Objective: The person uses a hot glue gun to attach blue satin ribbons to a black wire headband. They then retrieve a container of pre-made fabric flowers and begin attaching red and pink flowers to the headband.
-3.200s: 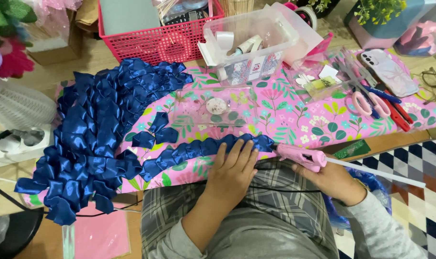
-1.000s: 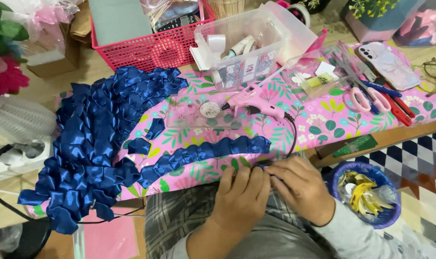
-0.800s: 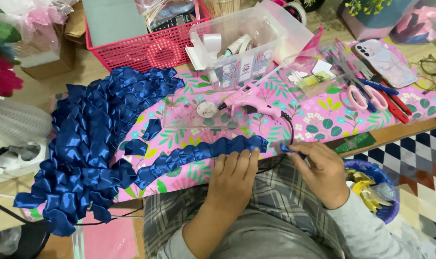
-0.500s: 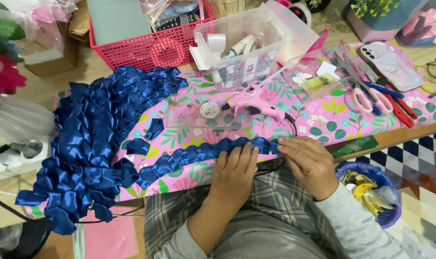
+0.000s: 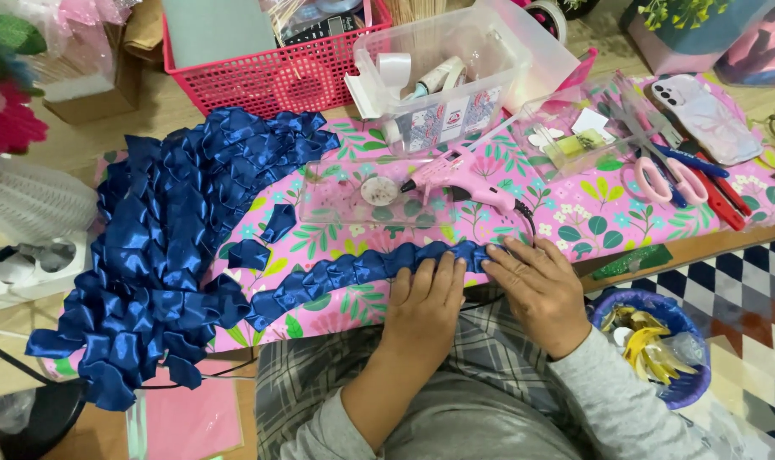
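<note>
Nearest me, my left hand (image 5: 426, 298) and right hand (image 5: 536, 285) lie palm-down, fingers loosely spread and flat, pressing the right end of the blue ribbon strip (image 5: 362, 271) at the near edge of the bench (image 5: 660, 221). The strip runs left to right, dipping toward the left. Just beyond sits a pink glue gun (image 5: 464, 177), nozzle pointing left, beside a clear tray (image 5: 353, 192). Farther right, little open room: scissors (image 5: 660, 175) crowd it.

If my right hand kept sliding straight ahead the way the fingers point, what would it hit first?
The right hand lies flat with its fingers aimed up and to the left over the blue ribbon strip. Just beyond them runs the black cord, then the pink glue gun, probably the first solid thing, though depth is unclear.
</note>
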